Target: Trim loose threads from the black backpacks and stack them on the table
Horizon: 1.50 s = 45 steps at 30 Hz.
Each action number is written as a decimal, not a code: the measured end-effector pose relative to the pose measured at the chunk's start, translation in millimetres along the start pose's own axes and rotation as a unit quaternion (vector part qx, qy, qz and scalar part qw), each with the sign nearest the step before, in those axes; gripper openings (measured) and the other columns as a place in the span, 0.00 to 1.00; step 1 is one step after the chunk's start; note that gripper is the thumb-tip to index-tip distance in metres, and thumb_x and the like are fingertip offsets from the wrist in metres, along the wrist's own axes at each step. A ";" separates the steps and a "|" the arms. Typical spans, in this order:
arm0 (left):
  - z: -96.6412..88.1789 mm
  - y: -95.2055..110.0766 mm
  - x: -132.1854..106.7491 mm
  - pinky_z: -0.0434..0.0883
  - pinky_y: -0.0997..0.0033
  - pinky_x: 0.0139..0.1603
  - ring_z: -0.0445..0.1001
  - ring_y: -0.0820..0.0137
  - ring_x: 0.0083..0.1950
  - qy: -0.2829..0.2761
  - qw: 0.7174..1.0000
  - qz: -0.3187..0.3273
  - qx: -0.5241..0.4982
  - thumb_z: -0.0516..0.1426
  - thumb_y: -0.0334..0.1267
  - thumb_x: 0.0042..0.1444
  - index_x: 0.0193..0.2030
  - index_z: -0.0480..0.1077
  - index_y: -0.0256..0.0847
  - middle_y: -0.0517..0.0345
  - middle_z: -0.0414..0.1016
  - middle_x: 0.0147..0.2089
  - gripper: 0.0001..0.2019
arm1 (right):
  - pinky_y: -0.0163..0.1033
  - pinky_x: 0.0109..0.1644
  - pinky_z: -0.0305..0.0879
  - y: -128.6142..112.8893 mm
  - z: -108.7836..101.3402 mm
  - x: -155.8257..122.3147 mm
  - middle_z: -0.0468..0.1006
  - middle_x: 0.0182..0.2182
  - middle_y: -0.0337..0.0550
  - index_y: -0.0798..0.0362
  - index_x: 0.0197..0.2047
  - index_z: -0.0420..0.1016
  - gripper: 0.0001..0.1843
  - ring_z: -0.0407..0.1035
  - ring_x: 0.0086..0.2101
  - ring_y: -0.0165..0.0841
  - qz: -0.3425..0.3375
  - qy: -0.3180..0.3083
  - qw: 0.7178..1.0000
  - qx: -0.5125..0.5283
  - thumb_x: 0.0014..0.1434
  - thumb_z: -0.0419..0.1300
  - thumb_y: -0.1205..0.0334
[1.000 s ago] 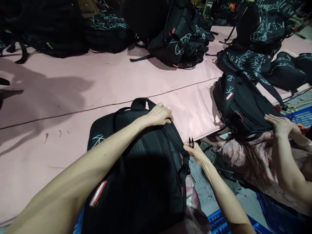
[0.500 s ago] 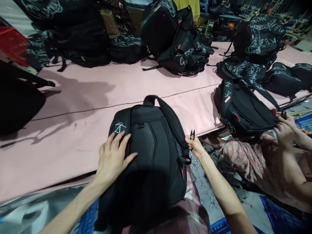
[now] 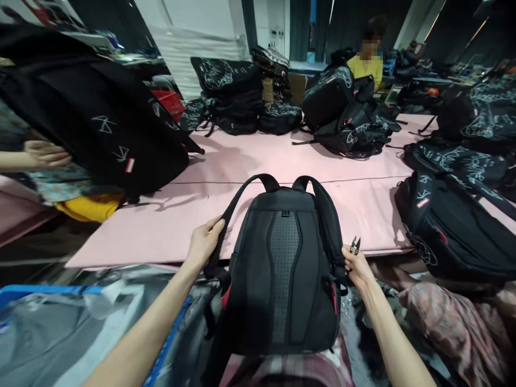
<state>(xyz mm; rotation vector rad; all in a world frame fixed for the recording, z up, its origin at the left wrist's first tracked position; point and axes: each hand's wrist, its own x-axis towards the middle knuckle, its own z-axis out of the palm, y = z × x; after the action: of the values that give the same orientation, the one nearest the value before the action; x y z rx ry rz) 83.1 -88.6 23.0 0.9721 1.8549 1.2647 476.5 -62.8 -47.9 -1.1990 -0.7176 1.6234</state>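
A black backpack (image 3: 284,269) stands in front of me at the near edge of the pink table (image 3: 258,161), its padded back panel and two shoulder straps facing me. My left hand (image 3: 205,242) is closed round the left shoulder strap. My right hand (image 3: 355,263) grips the right strap near its lower end and also holds small thread snips (image 3: 355,245), whose tips point up.
Several black backpacks with white scribble print are piled along the far side and right of the table. A co-worker's hand (image 3: 46,155) at the left holds up another black backpack (image 3: 100,123). A person in yellow (image 3: 366,62) sits at the back. A blue crate (image 3: 48,317) stands lower left.
My left hand left the back panel and took the left strap. The backpack now stands upright and centred. The view has lifted and swung left.
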 end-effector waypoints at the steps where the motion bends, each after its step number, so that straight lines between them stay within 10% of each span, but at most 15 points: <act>1: 5.0 2.6 10.7 0.74 0.71 0.33 0.77 0.67 0.33 -0.008 0.997 -0.022 -0.068 0.55 0.41 0.52 0.46 0.69 0.35 0.55 0.76 0.29 0.16 | 0.29 0.15 0.34 0.3 0.7 -0.5 0.49 0.11 0.25 0.55 0.22 0.67 0.17 0.36 0.14 0.18 -0.001 0.001 1.000 -0.005 0.36 0.70 0.56; 7: 22.5 -0.8 40.7 0.75 0.63 0.40 0.77 0.64 0.38 -0.100 0.953 -0.119 -0.262 0.51 0.37 0.57 0.36 0.69 0.35 0.51 0.77 0.30 0.09 | 0.29 0.16 0.34 2.1 0.4 -3.5 0.49 0.11 0.25 0.55 0.25 0.69 0.18 0.37 0.13 0.18 -0.002 0.013 0.999 -0.029 0.36 0.70 0.54; 17: 10.3 -6.7 45.9 0.73 0.59 0.44 0.75 0.60 0.45 -0.192 0.971 -0.086 -0.117 0.42 0.49 0.61 0.40 0.70 0.37 0.47 0.77 0.38 0.21 | 0.29 0.15 0.35 5.3 4.5 4.1 0.46 0.12 0.23 0.55 0.25 0.71 0.17 0.35 0.14 0.18 0.020 0.000 1.000 -0.023 0.35 0.71 0.57; 21: 22.0 4.2 20.7 0.70 0.57 0.48 0.71 0.59 0.51 -0.027 0.999 0.029 0.002 0.47 0.46 0.59 0.47 0.67 0.36 0.45 0.75 0.44 0.18 | 0.28 0.14 0.36 -3.9 17.0 -2.3 0.48 0.12 0.24 0.53 0.26 0.69 0.18 0.37 0.13 0.18 -0.011 0.030 0.999 0.010 0.34 0.71 0.57; 24: 44.7 14.9 -20.5 0.57 0.53 0.61 0.58 0.59 0.62 0.101 0.962 0.235 0.099 0.53 0.42 0.55 0.51 0.66 0.39 0.47 0.66 0.57 0.18 | 0.27 0.15 0.39 -16.8 37.2 -10.9 0.50 0.13 0.25 0.52 0.26 0.66 0.20 0.41 0.13 0.19 -0.029 0.026 0.998 0.059 0.32 0.71 0.57; 27: 83.3 23.8 -67.2 0.55 0.55 0.62 0.62 0.62 0.60 -0.083 0.930 0.337 0.121 0.54 0.40 0.55 0.45 0.70 0.43 0.53 0.71 0.52 0.12 | 0.27 0.15 0.41 -26.8 57.0 -16.9 0.52 0.14 0.25 0.52 0.26 0.65 0.21 0.42 0.13 0.18 -0.021 -0.003 0.995 0.095 0.32 0.72 0.56; 32: 165.9 21.8 -115.1 0.67 0.66 0.51 0.72 0.67 0.48 -0.328 0.934 0.141 0.017 0.55 0.37 0.53 0.44 0.70 0.39 0.51 0.74 0.47 0.11 | 0.27 0.14 0.40 -27.2 66.4 -24.0 0.50 0.12 0.24 0.52 0.26 0.66 0.19 0.38 0.13 0.18 -0.023 -0.023 0.993 0.112 0.34 0.71 0.57; 36: 194.0 17.0 -129.5 0.70 0.69 0.43 0.73 0.69 0.38 -0.365 0.928 0.058 -0.053 0.57 0.34 0.49 0.38 0.68 0.37 0.52 0.76 0.38 0.09 | 0.29 0.15 0.42 -24.7 57.4 -26.7 0.57 0.13 0.26 0.53 0.28 0.70 0.16 0.43 0.13 0.19 -0.051 0.001 0.995 0.081 0.36 0.69 0.57; 45: 182.8 21.4 -141.4 0.63 0.78 0.28 0.66 0.76 0.26 -0.308 0.946 0.077 -0.071 0.58 0.36 0.44 0.33 0.67 0.37 0.64 0.67 0.25 0.09 | 0.35 0.33 0.62 -32.6 35.6 -65.5 0.75 0.29 0.41 0.53 0.33 0.76 0.09 0.67 0.30 0.31 -0.279 0.075 0.935 -0.205 0.50 0.61 0.58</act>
<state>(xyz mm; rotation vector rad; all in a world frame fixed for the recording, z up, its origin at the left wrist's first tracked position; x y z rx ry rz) 311.7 -125.3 6.6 1.2743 1.2069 1.0062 458.4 -108.7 16.8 -1.2409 -1.2116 0.9234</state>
